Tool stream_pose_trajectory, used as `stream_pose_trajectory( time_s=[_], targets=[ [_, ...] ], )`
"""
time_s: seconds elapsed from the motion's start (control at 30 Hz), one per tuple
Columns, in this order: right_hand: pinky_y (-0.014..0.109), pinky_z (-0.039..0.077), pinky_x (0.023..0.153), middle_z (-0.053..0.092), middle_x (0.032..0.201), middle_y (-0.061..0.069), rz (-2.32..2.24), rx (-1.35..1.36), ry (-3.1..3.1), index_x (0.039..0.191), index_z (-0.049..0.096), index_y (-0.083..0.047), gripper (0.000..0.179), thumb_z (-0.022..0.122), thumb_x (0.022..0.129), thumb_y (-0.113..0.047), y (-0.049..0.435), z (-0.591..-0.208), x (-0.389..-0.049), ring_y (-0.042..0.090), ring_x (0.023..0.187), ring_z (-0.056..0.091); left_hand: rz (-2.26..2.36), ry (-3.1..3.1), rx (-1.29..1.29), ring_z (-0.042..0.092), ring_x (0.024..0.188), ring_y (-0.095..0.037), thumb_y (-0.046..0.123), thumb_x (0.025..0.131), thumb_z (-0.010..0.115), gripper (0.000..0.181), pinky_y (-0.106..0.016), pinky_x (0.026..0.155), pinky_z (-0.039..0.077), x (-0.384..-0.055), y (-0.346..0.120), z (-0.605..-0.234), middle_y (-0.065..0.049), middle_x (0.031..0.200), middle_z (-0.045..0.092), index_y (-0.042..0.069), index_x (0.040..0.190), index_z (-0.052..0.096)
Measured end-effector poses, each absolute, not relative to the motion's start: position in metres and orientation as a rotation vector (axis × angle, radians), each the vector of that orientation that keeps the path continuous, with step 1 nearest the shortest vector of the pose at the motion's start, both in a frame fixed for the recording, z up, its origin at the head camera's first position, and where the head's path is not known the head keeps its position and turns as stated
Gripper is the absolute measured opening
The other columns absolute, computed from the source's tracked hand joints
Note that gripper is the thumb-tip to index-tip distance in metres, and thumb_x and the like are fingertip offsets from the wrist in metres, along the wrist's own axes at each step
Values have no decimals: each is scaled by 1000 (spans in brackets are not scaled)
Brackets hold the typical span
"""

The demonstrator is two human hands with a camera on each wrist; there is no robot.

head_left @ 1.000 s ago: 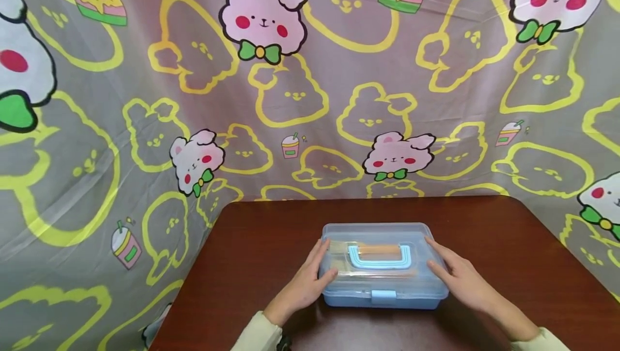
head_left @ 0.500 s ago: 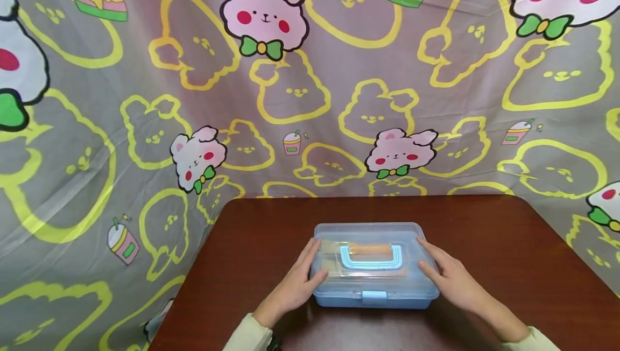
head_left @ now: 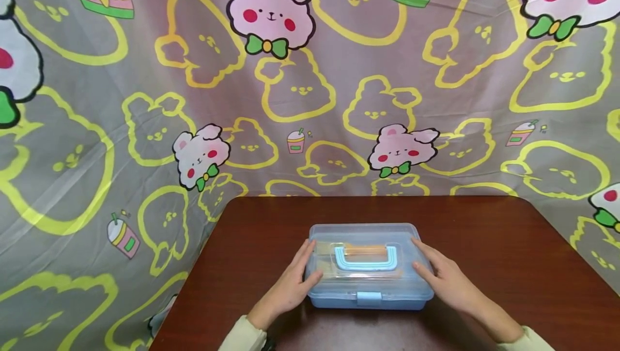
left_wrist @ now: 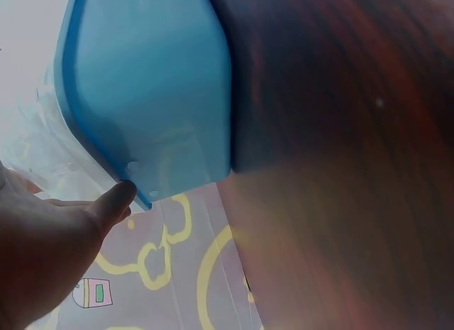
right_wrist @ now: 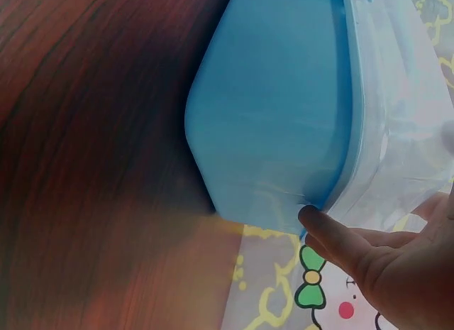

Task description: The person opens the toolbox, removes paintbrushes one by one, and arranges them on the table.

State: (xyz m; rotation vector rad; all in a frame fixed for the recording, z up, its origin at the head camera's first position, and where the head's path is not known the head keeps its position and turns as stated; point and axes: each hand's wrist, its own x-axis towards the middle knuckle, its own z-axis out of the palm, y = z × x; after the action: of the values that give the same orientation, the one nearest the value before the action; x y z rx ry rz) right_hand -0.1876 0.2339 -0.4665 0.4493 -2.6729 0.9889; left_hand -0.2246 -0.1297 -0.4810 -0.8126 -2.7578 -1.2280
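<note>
A blue plastic storage box (head_left: 360,282) with a clear lid lies flat on the table, its lid closed. Its light-blue carry handle (head_left: 366,266) is folded down on top, and a blue latch (head_left: 369,299) sits at the front. Through the lid, orange and pale contents show blurrily. My left hand (head_left: 286,285) grips the box's left end, thumb on the lid. On the opposite end, my right hand (head_left: 454,280) holds it the same way. In both wrist views, fingertips (left_wrist: 124,194) of the left hand and fingertips (right_wrist: 310,215) of the right reach the rim under the lid.
The dark reddish-brown wooden table (head_left: 508,254) has rounded far corners. Behind and on both sides hangs a grey curtain (head_left: 300,98) printed with rabbits and yellow outlines. A dark band (head_left: 269,343) shows at the left sleeve's cuff.
Both hands and the box between them have shifted a little to the left across the table. The grip at each end looks the same, and the lid has stayed closed.
</note>
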Motion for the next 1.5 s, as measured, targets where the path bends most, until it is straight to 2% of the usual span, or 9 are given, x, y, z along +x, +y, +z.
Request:
stream_pose_trajectory(
  time_s=[0.1,0.17,0.3,0.4,0.57,0.7,1.1,1.37,1.5],
  targets=[
    [6,22,92,47,139,16,1015,461,-2651,144,42,-12,54,58,95,-29,232,-468,-189,34,125,42,-1223,-2749,-807,18,139,-28,42,96,51,70,-53,105,25,-223,-132,-481,-11,156,13,15,152,19],
    [4,20,92,47,139,15,1020,463,-2647,144,41,-13,54,58,95,-29,230,-469,-190,34,125,42,-1223,-2748,-802,18,139,-28,42,96,52,70,-52,105,25,-223,-134,-480,-10,156,13,15,152,20],
    [15,29,95,47,139,14,988,453,-2660,144,42,-13,54,57,95,-31,227,-470,-190,34,125,42,-1232,-2748,-799,18,139,-28,42,96,52,70,-53,105,24,-223,-138,-480,-10,156,13,15,152,20],
    [31,37,96,47,139,13,971,450,-2668,143,42,-12,54,57,96,-32,224,-470,-189,33,125,43,-1235,-2751,-798,18,139,-28,42,96,52,70,-53,105,24,-222,-140,-480,-10,156,13,15,152,20],
    [47,38,94,47,140,13,973,453,-2670,143,42,-11,54,57,96,-31,220,-469,-189,32,126,42,-1233,-2761,-786,19,139,-29,44,96,51,70,-54,105,24,-222,-144,-480,-10,156,14,17,152,20],
    [45,38,95,47,139,14,965,457,-2679,143,42,-11,54,57,96,-32,220,-468,-191,32,126,42,-1241,-2779,-784,18,139,-30,44,96,51,70,-54,105,24,-223,-145,-479,-10,156,13,18,152,19],
    [58,36,93,46,139,18,1011,464,-2721,143,40,-7,56,54,96,-35,225,-463,-193,38,125,42,-1241,-2744,-847,17,139,-33,39,96,52,68,-54,105,24,-238,-142,-472,-17,156,10,12,151,23],
    [46,46,86,49,134,16,933,494,-2645,139,46,-5,53,62,93,-27,225,-462,-189,32,119,48,-1337,-2744,-866,13,140,-34,40,98,49,68,-57,105,21,-244,-137,-472,-16,156,6,12,152,19],
    [49,47,81,49,131,15,875,498,-2602,136,49,-3,53,66,90,-25,227,-454,-185,32,115,49,-1341,-2726,-865,14,140,-34,40,97,49,68,-57,105,22,-245,-136,-472,-17,156,6,13,152,19]
  ],
)
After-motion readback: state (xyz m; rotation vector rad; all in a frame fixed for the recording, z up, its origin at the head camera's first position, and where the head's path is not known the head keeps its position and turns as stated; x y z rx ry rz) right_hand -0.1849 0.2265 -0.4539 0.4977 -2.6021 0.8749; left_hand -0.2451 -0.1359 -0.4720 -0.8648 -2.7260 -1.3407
